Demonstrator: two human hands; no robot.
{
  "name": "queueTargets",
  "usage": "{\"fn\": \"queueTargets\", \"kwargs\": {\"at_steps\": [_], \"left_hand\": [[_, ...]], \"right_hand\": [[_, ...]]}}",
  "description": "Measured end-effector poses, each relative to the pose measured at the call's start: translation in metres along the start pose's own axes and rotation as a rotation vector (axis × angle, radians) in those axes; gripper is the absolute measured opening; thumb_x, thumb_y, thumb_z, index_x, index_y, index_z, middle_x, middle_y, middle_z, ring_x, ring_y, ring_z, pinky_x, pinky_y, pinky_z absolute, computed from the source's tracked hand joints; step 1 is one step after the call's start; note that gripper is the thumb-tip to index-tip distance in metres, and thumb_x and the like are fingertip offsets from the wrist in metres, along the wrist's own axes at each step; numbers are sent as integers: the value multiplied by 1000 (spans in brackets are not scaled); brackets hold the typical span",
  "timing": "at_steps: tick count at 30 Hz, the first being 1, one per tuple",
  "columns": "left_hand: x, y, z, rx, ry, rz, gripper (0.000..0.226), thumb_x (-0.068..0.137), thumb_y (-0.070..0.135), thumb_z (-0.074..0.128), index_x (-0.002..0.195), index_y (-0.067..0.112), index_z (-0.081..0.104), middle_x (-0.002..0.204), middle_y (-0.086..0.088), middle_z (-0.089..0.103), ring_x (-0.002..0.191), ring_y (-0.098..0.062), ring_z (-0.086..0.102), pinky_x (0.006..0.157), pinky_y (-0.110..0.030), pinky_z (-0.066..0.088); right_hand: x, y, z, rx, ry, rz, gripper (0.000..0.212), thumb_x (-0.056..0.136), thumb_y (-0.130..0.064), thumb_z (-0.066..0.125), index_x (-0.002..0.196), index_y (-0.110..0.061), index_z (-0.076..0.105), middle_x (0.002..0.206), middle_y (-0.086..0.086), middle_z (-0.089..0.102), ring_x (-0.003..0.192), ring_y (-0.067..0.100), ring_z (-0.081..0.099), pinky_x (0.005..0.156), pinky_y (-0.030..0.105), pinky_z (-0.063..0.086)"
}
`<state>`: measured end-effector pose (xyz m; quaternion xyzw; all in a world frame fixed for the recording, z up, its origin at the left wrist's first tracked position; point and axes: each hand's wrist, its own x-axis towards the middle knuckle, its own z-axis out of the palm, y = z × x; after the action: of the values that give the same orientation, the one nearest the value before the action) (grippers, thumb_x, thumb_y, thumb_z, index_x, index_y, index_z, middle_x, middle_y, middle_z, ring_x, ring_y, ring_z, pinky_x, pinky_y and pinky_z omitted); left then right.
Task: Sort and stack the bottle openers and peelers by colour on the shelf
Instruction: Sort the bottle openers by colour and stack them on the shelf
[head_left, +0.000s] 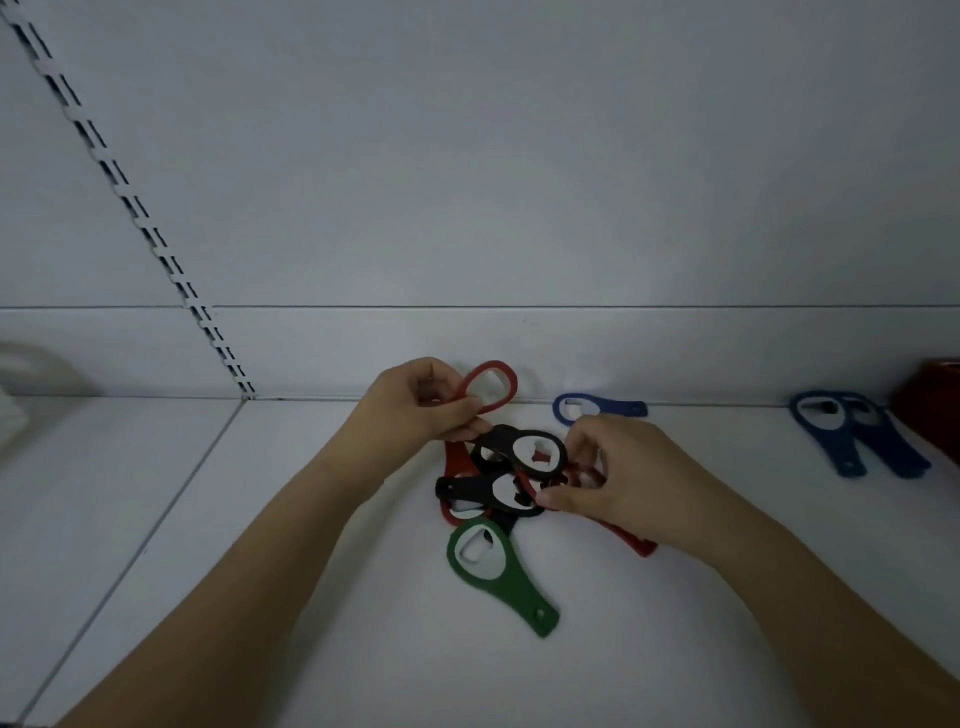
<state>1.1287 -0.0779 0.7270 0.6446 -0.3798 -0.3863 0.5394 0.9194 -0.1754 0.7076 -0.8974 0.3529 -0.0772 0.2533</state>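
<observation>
A pile of flat bottle openers lies mid-shelf. My left hand (421, 408) holds a red opener (506, 383) lifted above the pile, its ring end pointing up and right. Below it two black openers (550, 446) overlap, with more red ones partly hidden under them. My right hand (613, 475) pinches another red opener (631, 540) at the pile's right side; its handle sticks out beneath my wrist. A green opener (511, 579) lies nearest me. One blue opener (597, 408) rests by the back wall, and two blue ones (857, 441) lie together far right.
The white shelf (675, 649) meets a white back panel. A slotted upright rail (156, 244) runs diagonally at left, with a shelf seam below it. A pale object (31, 379) sits at the far left and a dark red box (930, 405) at the far right.
</observation>
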Motion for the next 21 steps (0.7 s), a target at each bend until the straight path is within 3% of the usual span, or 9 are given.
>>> {"fn": "queueTargets", "kwargs": {"at_steps": [3, 6, 10, 15, 17, 19, 21], "left_hand": [[-2, -5, 6, -127, -7, 11, 6, 96, 3, 59, 96, 4, 53, 96, -17, 75, 86, -29, 74, 72, -25, 60], [-4, -8, 2, -97, 9, 83, 7, 101, 3, 46, 97, 8, 50, 100, -11, 76, 74, -20, 68, 60, -23, 50], [-1, -14, -4, -272, 34, 92, 12, 100, 1, 45, 106, 9, 50, 95, -13, 72, 66, -17, 53, 54, -22, 39], [2, -16, -6, -414, -48, 21, 32, 104, 20, 43, 129, 5, 56, 83, -7, 61, 66, -13, 50, 51, -22, 36], [1, -14, -5, -444, -79, -17, 40, 105, 29, 39, 131, 5, 55, 78, -4, 55, 64, -13, 48, 52, -23, 37], [-1, -13, -5, -472, -101, -48, 52, 106, 42, 31, 125, 4, 59, 75, -4, 53, 63, -15, 49, 56, -25, 41], [-1, -12, -7, -495, -121, -64, 64, 103, 53, 26, 113, 2, 64, 76, -8, 57, 67, -19, 54, 63, -29, 47]], "right_hand": [[-1, -4, 2, 61, 24, -15, 37, 72, -53, 79, 91, -28, 59, 82, -14, 58, 66, -3, 53, 57, 11, 39], [1, -4, 1, 194, 74, 39, 25, 77, -39, 80, 89, -26, 62, 75, -10, 62, 67, 2, 62, 57, 10, 44], [5, 1, -1, 407, 181, 87, 8, 86, -25, 73, 83, -23, 65, 71, -11, 72, 63, 0, 66, 62, 12, 48], [6, 2, -22, 251, 585, 41, 6, 92, -24, 64, 86, -24, 65, 77, -15, 67, 69, -4, 61, 64, 2, 42], [5, -6, -43, 213, 657, -12, 7, 94, -26, 61, 90, -26, 66, 79, -18, 64, 72, -7, 59, 63, 2, 42], [11, -19, -62, 260, 532, -87, 13, 95, -24, 59, 89, -27, 69, 76, -19, 67, 74, -5, 62, 64, 7, 45], [22, -37, -69, 344, 301, -158, 18, 96, -17, 58, 92, -28, 72, 75, -15, 71, 73, -1, 64, 62, 12, 49]]}}
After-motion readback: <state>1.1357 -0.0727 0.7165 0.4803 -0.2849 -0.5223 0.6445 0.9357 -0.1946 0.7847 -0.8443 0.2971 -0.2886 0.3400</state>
